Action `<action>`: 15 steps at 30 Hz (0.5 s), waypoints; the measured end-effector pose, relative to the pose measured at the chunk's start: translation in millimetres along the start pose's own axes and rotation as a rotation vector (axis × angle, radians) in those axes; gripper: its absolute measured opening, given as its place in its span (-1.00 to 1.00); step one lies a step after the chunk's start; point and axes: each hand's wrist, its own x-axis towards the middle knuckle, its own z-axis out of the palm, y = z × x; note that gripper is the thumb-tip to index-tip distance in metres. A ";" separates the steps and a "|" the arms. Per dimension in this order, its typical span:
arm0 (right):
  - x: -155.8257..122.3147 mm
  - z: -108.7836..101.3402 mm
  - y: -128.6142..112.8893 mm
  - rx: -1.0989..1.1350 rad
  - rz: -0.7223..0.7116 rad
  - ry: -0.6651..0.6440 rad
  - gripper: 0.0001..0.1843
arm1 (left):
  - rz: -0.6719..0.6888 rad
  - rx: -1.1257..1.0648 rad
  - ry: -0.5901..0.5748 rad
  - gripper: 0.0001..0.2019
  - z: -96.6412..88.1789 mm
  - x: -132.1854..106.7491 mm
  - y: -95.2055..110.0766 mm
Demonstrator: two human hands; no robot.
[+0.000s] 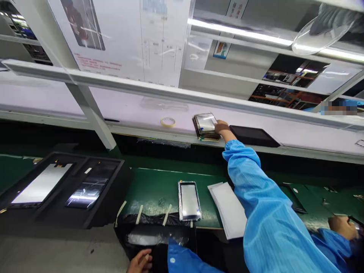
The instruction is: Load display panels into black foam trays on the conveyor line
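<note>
My right hand (222,129), at the end of a long blue sleeve, reaches up to the shelf. Its fingers are closed at the right edge of the top flat display panel (207,122), which lies on a small stack of similar thin panels. My left hand (140,261) is low at the bottom edge, fingers loosely bent and nothing visible in them. On the green bench below lies a framed display screen (190,201) with a silvery edge. White sheets (229,212) lie beside it, partly under my right arm.
A yellow tape roll (168,121) and black tray (253,135) are on the shelf (131,110). Left, a black foam tray (116,167) holds two screens. A black-lined bin (156,235) hangs at the bench edge. A co-worker's hand (344,226) is at right.
</note>
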 end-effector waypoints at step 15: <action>-577.8 295.6 77.7 0.165 0.423 -1.171 -0.44 | 0.145 1.436 -0.316 -0.40 -45.0 127.8 -58.9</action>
